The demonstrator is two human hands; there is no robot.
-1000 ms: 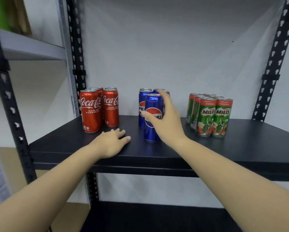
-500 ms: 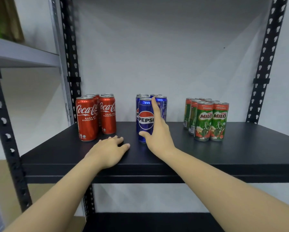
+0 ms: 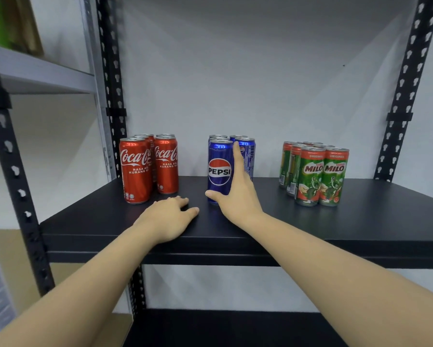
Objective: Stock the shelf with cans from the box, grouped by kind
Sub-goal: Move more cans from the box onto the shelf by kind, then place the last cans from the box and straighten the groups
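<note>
Since the earlier frames the front Pepsi can [image 3: 219, 171] went from lifted in my right hand [image 3: 238, 196] to standing upright on the shelf [image 3: 360, 216], tight against the other Pepsi cans [image 3: 246, 156]; my left hand [image 3: 169, 219] hasn't shifted.

Right hand now: thumb at the can's base on its near side, index finger stretched up its right side almost to the rim. The other fingers are hidden behind the can, so I can't tell if it's a real grip or just contact. Left hand lies palm down on the shelf's front part, fingers loosely spread, holding nothing, between the Coke cans [image 3: 149, 169] and the Pepsi group, touching neither.

Three groups sit in a row on the black shelf, well apart. Coke is on the left, Pepsi in the middle, Milo cans [image 3: 320, 176] on the right. All are upright, each group packed close. My right forearm crosses the shelf's front edge and my hand covers part of the Pepsi can just behind.

Readable: "Coca-Cola" script with "RASA ASLI / KURANG GULA" partly cut off; "PEPSI" across the globe logo; "MILO" with "ORIGINAL" above it. Small print on the Pepsi side panel is too blurred to read.

Black slotted uprights [image 3: 408, 83] frame the bay, white wall [image 3: 235, 71] behind. A grey shelf [image 3: 42, 73] sits upper left, a lower black shelf [image 3: 210, 329] below.
</note>
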